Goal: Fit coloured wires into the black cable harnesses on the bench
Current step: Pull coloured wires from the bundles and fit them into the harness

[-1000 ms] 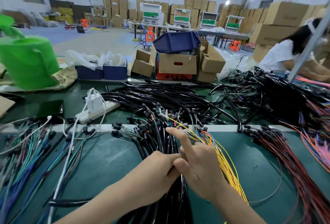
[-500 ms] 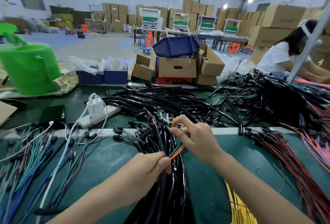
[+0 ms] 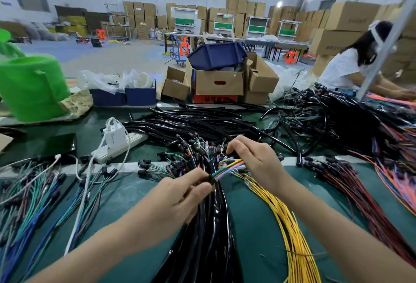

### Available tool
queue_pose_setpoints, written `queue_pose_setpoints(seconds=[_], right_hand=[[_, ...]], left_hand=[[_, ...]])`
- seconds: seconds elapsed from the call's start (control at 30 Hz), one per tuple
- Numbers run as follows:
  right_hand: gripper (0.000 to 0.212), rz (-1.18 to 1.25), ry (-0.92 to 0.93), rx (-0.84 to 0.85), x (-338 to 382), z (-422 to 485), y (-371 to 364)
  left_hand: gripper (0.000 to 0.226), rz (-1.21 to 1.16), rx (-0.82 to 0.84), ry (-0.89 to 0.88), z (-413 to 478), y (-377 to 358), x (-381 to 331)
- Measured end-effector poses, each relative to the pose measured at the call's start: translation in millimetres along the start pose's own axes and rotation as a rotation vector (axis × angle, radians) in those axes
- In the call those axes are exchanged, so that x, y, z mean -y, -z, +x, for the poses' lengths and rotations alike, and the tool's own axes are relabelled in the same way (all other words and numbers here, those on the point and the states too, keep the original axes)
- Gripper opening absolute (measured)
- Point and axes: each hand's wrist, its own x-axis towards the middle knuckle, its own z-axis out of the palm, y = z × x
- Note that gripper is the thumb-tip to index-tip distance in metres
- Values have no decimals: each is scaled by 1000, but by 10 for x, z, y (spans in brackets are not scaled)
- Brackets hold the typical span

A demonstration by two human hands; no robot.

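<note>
The green bench (image 3: 252,226) carries a thick bundle of black cable harnesses (image 3: 209,226) running from its near edge to the middle. Loose yellow wires (image 3: 292,233) lie just beside it toward the right edge. Over the bundle, the left hand (image 3: 177,197) pinches one harness end. The right hand (image 3: 256,161), slightly apart, curls round the coloured wires (image 3: 227,169) fanning from that end, seemingly several together.

The left hand (image 3: 175,199) and right hand (image 3: 256,163) are bare, as are both visible forearms.
</note>
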Motion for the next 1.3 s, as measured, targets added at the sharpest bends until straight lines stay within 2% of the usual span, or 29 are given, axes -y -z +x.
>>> queue_pose_setpoints(seconds=[0.07, 0.13, 0.2, 0.27, 0.33, 0.47, 0.57, 0.63, 0.7, 0.77, 0.87, 0.93, 0.97, 1.1, 1.2, 1.3], right_hand=[[25, -117, 69, -44, -30, 6, 91], [28, -282, 128, -44, 5, 17, 175], [45, -537, 179, 15, 89, 9, 210], [72, -681, 233, 76, 196, -46, 193], [93, -720, 284, 149, 281, -112, 155], [114, -650, 368, 316, 489, -272, 21], [122, -535, 459, 287, 620, -415, -90], [121, -485, 491, 248, 662, -466, -137], [112, -519, 492, 181, 596, -436, -117], [93, -566, 384, 191, 422, -354, -14], [54, -620, 131, 313, 123, -308, 159], [30, -714, 128, 331, 40, -332, 164], [27, -767, 160, 343, 34, -345, 149], [47, -910, 266, 490, 119, -399, 96], [61, -872, 322, 487, 281, -459, -9], [70, -806, 288, 476, 396, -504, -99]], left_hand=[[36, -32, 91, 101, -62, -1, 107], [48, -105, 94, 219, -104, -6, 184], [52, -84, 49, 240, -113, -16, 237], [52, -28, 16, 195, -100, -31, 254], [41, 0, 2, 161, -58, -28, 220], [38, 137, 120, 140, -2, -45, 110], [30, 115, 188, 114, 25, -103, 12], [30, 103, 218, 91, 46, -127, -38], [34, 143, 210, 80, 68, -100, -39], [37, 193, 188, 94, 55, -40, 6], [44, 218, 201, 134, 2, 4, 57], [46, 233, 225, 169, -27, -1, 76], [47, 250, 245, 179, -28, -3, 85], [42, 268, 325, 201, -7, -32, 56], [42, 307, 376, 182, 62, -99, -55], [41, 410, 403, 150, 139, -167, -155]])
